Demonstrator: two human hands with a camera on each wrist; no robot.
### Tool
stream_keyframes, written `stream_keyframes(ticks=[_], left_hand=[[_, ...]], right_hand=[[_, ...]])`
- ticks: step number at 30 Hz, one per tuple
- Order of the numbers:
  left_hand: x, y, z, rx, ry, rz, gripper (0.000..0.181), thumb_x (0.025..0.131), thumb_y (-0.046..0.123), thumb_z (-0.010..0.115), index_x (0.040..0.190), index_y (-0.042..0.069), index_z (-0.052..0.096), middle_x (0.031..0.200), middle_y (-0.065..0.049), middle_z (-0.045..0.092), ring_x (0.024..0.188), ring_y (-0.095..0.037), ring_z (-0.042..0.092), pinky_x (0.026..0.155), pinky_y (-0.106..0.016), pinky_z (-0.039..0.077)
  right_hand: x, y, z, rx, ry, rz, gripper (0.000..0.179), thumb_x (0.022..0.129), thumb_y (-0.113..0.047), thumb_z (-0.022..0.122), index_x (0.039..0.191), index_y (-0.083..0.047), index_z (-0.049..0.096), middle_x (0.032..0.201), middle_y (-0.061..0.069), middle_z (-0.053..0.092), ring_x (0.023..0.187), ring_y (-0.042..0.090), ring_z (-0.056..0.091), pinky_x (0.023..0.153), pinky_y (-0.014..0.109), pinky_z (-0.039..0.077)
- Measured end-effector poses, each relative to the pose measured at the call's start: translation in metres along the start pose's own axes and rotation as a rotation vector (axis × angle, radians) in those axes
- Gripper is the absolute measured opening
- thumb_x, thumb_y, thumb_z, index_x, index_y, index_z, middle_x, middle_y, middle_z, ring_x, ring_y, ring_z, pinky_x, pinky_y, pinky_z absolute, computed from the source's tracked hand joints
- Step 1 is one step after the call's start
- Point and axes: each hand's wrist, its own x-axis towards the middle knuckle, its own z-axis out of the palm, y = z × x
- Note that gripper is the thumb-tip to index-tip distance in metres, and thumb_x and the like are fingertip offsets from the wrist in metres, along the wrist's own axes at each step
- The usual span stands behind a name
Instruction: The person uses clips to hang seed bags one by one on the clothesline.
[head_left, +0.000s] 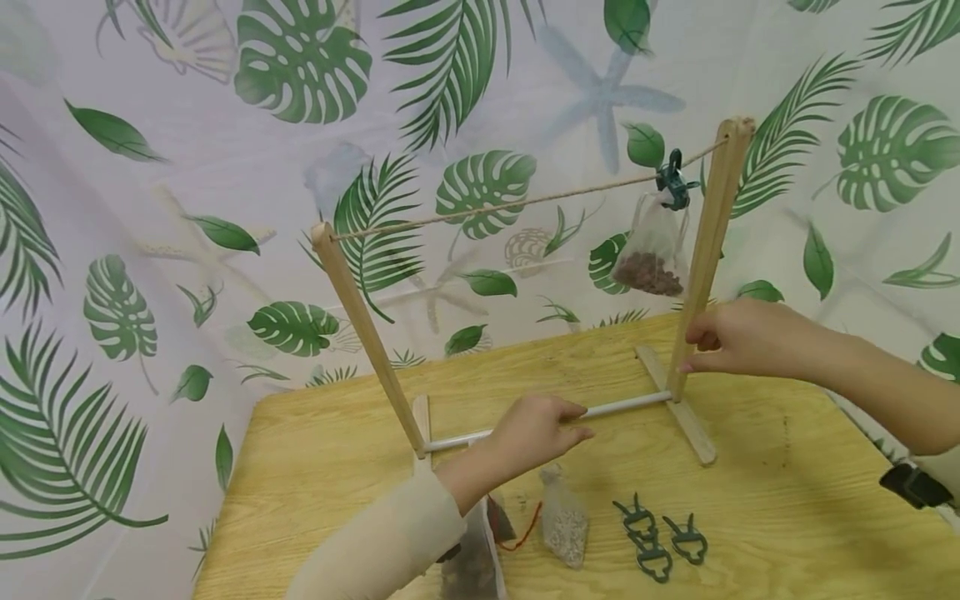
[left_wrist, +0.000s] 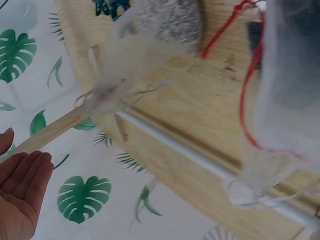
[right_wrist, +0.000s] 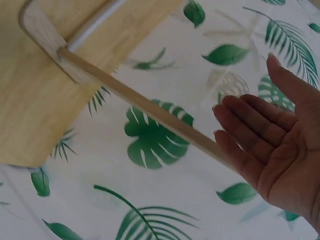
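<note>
A wooden stand has two posts, a cord (head_left: 495, 206) strung between their tops and a white rod (head_left: 630, 405) joining them low down. From a dark green clip (head_left: 675, 182) near the cord's right end hangs a sheer drawstring bag of reddish-brown bits (head_left: 651, 271). My right hand (head_left: 750, 337) is beside the right post (head_left: 708, 250); its fingers look loosely bent and hold nothing in the right wrist view. Over the white rod, my left hand (head_left: 528, 433) reaches with relaxed fingers, its palm empty in the left wrist view. A bag of pale grey chips (head_left: 565, 525) lies below it.
Several green clips (head_left: 651, 546) lie on the wooden table (head_left: 787, 500) at the front. A bag with dark contents (head_left: 471, 567) and a red cord (head_left: 528, 533) are partly behind the left forearm. A leaf-patterned cloth (head_left: 480, 83) hangs behind and to the left.
</note>
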Motion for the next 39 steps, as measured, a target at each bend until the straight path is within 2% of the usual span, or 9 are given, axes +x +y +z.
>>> stream_keyframes(ticks=[3,7,15,19,23,29,32,35,39], left_hand=[[-0.008,-0.007,0.009,-0.02,-0.021,-0.023,0.035,0.092,0.035,0.062,0.119,0.012,0.067,0.112,-0.002,0.069,0.091,-0.007,0.068,0.074,-0.016,0.052],[-0.021,-0.02,0.019,-0.067,-0.052,-0.039,0.038,0.092,0.036,0.062,0.12,0.011,0.066,0.112,-0.003,0.069,0.089,-0.008,0.068,0.074,-0.018,0.053],[-0.048,-0.044,0.035,-0.171,-0.122,-0.142,0.049,0.09,0.042,0.062,0.123,0.006,0.063,0.117,-0.007,0.067,0.105,-0.017,0.065,0.084,-0.027,0.053],[-0.053,-0.046,0.046,-0.218,-0.139,-0.188,0.054,0.09,0.041,0.062,0.126,0.001,0.059,0.121,-0.012,0.064,0.108,-0.022,0.063,0.086,-0.03,0.053],[-0.057,-0.046,0.058,-0.317,-0.129,-0.251,0.058,0.088,0.038,0.066,0.126,-0.005,0.057,0.117,-0.017,0.065,0.103,-0.025,0.065,0.083,-0.03,0.054],[-0.062,-0.054,0.074,-0.545,-0.108,-0.357,0.052,0.084,0.034,0.071,0.12,-0.003,0.062,0.106,-0.012,0.07,0.092,-0.021,0.068,0.075,-0.029,0.055],[-0.064,-0.057,0.078,-0.629,-0.103,-0.385,0.052,0.084,0.034,0.072,0.12,-0.002,0.062,0.105,-0.012,0.07,0.093,-0.021,0.068,0.075,-0.031,0.056],[-0.065,-0.058,0.078,-0.68,-0.106,-0.404,0.052,0.084,0.033,0.072,0.122,-0.001,0.061,0.107,-0.012,0.069,0.094,-0.022,0.068,0.076,-0.032,0.056],[-0.065,-0.059,0.077,-0.681,-0.117,-0.412,0.051,0.084,0.034,0.071,0.122,0.001,0.062,0.108,-0.011,0.069,0.094,-0.021,0.068,0.076,-0.032,0.056]], right_hand=[[-0.002,-0.001,0.016,-0.056,-0.011,-0.032,0.034,0.078,-0.041,0.074,0.086,-0.007,0.071,0.073,0.001,0.068,0.059,0.013,0.062,0.054,0.032,0.051],[-0.004,-0.006,0.038,-0.082,-0.05,-0.031,0.032,0.077,-0.042,0.074,0.082,-0.011,0.069,0.07,-0.003,0.066,0.057,0.01,0.058,0.05,0.03,0.048],[0.001,-0.014,0.083,-0.051,-0.199,-0.031,0.033,0.076,-0.043,0.075,0.078,-0.012,0.065,0.069,-0.004,0.061,0.057,0.008,0.053,0.049,0.027,0.044],[0.002,-0.017,0.104,-0.035,-0.264,-0.008,0.032,0.077,-0.042,0.074,0.07,-0.015,0.058,0.064,-0.007,0.05,0.054,0.006,0.041,0.047,0.024,0.035],[0.001,-0.022,0.125,-0.014,-0.313,0.034,0.037,0.077,-0.043,0.075,0.066,-0.016,0.052,0.06,-0.008,0.042,0.051,0.006,0.032,0.047,0.021,0.028],[0.001,-0.03,0.152,0.079,-0.38,0.106,0.041,0.075,-0.044,0.076,0.072,-0.01,0.054,0.064,-0.004,0.045,0.055,0.01,0.037,0.049,0.024,0.032],[-0.002,-0.035,0.165,0.116,-0.401,0.135,0.043,0.075,-0.045,0.076,0.073,-0.009,0.054,0.065,-0.003,0.043,0.056,0.01,0.037,0.049,0.024,0.031],[-0.003,-0.039,0.177,0.135,-0.41,0.163,0.045,0.074,-0.046,0.076,0.069,-0.01,0.05,0.062,-0.003,0.042,0.054,0.01,0.036,0.049,0.024,0.03],[0.0,-0.045,0.189,0.212,-0.455,0.215,0.048,0.074,-0.049,0.076,0.062,-0.01,0.051,0.054,-0.003,0.046,0.045,0.009,0.039,0.045,0.023,0.03]])
